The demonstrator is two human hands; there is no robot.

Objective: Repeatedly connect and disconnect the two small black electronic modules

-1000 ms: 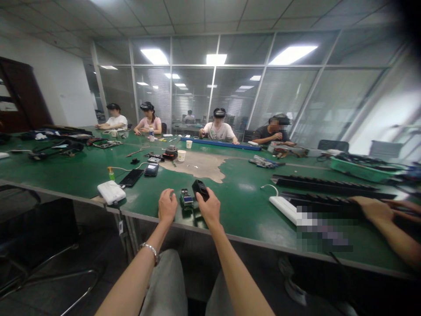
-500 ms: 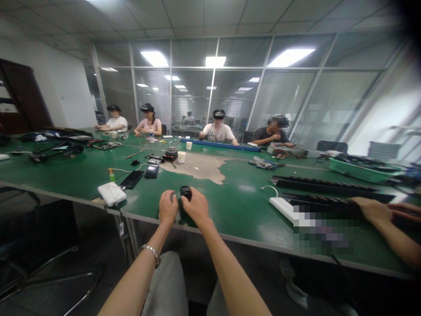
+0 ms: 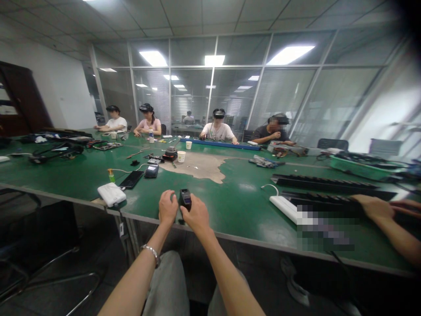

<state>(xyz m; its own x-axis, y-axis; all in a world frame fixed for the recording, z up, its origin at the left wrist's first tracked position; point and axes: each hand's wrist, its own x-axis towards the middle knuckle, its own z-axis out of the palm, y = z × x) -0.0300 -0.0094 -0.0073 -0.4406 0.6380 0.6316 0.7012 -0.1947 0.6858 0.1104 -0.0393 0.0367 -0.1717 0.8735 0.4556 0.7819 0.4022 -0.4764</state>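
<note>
Head view: right hand (image 3: 198, 213) gripping a small dark block (image 3: 185, 199), thumb on the near side, fingers mostly hidden behind it. Block is tilted up with a bluish-purple patch on the visible face; detail too small to read. It sits between the two hands, over the near edge of the green surface (image 3: 240, 206); can't tell if its bottom touches

Left hand (image 3: 168, 206) just beside the block, fingers curled in, narrow gap at the thumb — can't tell if it pinches anything. Bracelet (image 3: 151, 254) on that wrist

Left of the left hand: white box (image 3: 112, 194) near the edge, then black phone (image 3: 132, 179), a second dark handset (image 3: 151, 170) beside it and a small green bottle (image 3: 112, 176)

Beyond both hands: bare patch (image 3: 205, 169) in the green top, paper cup (image 3: 181, 156) at its far side, dark round part (image 3: 170, 152) next to that cup. Farther out, long blue bar (image 3: 220, 144) in front of seated people

Right of the right hand, well apart: white power strip (image 3: 285, 209), black slotted rails (image 3: 324, 184), and a co-worker's hand (image 3: 375, 208) on the nearer rail — green basket (image 3: 363, 171) beyond
</note>
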